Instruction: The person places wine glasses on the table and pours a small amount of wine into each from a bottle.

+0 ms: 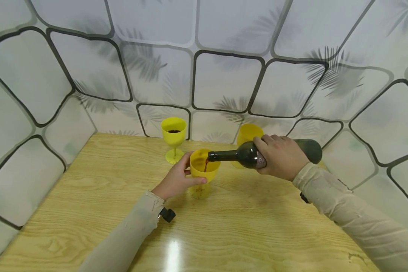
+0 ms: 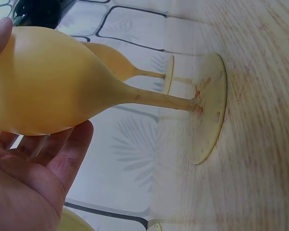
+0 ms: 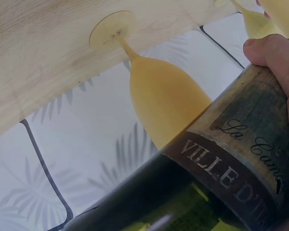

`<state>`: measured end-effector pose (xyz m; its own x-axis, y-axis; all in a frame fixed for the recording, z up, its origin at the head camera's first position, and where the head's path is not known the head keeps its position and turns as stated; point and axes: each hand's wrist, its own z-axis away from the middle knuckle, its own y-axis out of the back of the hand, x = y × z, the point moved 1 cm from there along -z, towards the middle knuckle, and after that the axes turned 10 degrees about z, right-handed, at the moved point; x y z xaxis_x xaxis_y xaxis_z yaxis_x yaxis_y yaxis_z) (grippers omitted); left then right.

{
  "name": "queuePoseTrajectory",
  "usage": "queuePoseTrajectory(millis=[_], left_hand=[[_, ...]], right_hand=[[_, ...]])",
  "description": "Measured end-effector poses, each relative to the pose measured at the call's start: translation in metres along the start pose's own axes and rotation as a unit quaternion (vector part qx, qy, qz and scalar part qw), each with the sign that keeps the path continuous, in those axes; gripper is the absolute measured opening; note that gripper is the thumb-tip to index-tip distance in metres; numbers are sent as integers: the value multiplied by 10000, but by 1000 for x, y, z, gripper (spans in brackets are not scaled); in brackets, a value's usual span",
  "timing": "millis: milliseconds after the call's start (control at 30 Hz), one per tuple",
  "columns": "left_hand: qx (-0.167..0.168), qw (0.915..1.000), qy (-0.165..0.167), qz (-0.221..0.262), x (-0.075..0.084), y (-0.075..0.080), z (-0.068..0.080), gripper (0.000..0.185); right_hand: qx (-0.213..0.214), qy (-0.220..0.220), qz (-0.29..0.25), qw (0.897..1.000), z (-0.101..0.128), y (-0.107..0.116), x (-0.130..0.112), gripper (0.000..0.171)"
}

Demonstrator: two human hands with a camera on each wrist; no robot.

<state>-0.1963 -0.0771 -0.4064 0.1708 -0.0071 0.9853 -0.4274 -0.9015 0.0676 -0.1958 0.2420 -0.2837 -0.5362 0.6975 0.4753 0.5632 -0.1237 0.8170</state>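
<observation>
My right hand (image 1: pixel 281 156) grips a dark green wine bottle (image 1: pixel 249 154) by its body, tipped nearly level with the neck pointing left. The bottle's mouth is over the rim of a yellow goblet (image 1: pixel 205 175), and a thin stream of red wine runs down into it. Fingers and thumb of my left hand (image 1: pixel 178 177) curl round that goblet's bowl. In the left wrist view its stained foot (image 2: pixel 209 110) is at the wooden tabletop. The right wrist view shows the bottle's label (image 3: pixel 221 163), with part of the right hand (image 3: pixel 274 57) on it.
A lime-yellow goblet (image 1: pixel 174 138) with dark liquid inside stands behind, to the left. Another yellow goblet (image 1: pixel 249 132) stands behind the bottle, partly hidden. A patterned wall (image 1: pixel 224 83) rises at the back of the wooden table (image 1: pixel 251 226), which has small stains.
</observation>
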Motion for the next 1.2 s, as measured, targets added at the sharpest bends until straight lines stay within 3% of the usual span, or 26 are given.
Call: queuePoseTrajectory(millis=[1200], left_hand=[[-54,10000,-18,26,-4,2,0,83]], right_hand=[[-191,-150,110,9996,-7,4,-6,67]])
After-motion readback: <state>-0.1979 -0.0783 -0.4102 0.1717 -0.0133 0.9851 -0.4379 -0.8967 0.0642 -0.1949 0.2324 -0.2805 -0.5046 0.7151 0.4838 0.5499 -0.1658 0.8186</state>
